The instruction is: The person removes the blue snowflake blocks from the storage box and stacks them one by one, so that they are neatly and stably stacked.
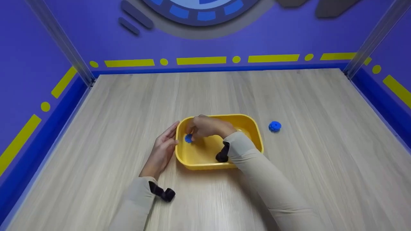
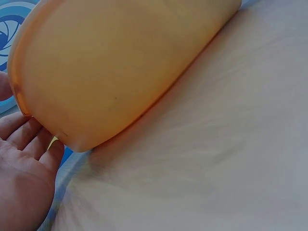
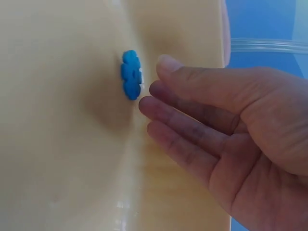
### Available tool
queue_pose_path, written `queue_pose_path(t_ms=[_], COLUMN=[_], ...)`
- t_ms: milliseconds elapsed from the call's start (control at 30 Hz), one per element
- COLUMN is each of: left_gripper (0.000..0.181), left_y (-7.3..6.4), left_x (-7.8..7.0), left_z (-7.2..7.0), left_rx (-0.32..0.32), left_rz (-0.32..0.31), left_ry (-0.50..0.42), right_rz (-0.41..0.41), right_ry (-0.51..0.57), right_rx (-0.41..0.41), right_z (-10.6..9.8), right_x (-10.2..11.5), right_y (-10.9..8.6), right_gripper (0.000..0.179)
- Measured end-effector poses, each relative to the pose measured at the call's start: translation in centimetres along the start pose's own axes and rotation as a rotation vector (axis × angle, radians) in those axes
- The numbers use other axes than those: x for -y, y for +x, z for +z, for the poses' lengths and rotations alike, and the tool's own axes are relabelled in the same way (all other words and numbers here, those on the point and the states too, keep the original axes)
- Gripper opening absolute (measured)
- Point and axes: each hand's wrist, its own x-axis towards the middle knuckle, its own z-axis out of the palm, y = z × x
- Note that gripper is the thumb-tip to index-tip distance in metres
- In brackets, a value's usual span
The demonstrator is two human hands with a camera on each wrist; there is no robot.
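Note:
A yellow plastic bin [image 1: 213,166] sits on the wooden table. My left hand [image 1: 162,150] touches its left outer wall, fingers nearly straight; the left wrist view shows that hand [image 2: 24,163] against the orange-looking bin wall [image 2: 115,77]. Inside the bin's left end is my right hand [image 1: 205,126], close to a small blue disc with a scalloped edge [image 1: 188,138]. From the right wrist, the blue disc [image 3: 131,74] rests by the bin's wall, and the fingers and thumb of the right hand [image 3: 216,120] appear just apart from it, holding nothing.
Another blue scalloped piece [image 1: 275,126], perhaps stacked discs, lies on the table [image 1: 321,154] to the right of the bin. Blue-purple panels [image 1: 205,48] with yellow marks stand behind and on both sides. Each sleeve carries a black strap with a small camera.

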Motion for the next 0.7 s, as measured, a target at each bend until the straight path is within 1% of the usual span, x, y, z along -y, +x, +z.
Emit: queue_pose_path(t_ms=[233, 500, 567, 700], left_gripper=[0.067, 0.066, 0.065, 0.066], left_y=[0.0, 0.0, 0.0, 0.0], left_x=[-0.1, -0.2, -0.2, -0.1], left_z=[0.2, 0.2, 0.1, 0.0], left_rx=[-0.001, 0.001, 0.002, 0.007], left_rz=[-0.008, -0.014, -0.015, -0.016], left_ry=[-0.003, 0.003, 0.003, -0.005], right_rz=[-0.019, -0.034, -0.035, -0.007], right_ry=[-0.059, -0.161, -0.166, -0.137], right_rx=[0.012, 0.01, 0.014, 0.031], right_z=[0.6, 1.0, 1.0, 1.1], right_x=[0.5, 0.7, 0.7, 0.8], right_y=[0.3, 0.5, 0.5, 0.4], right_gripper=[0.023, 0.014, 0.013, 0.019])
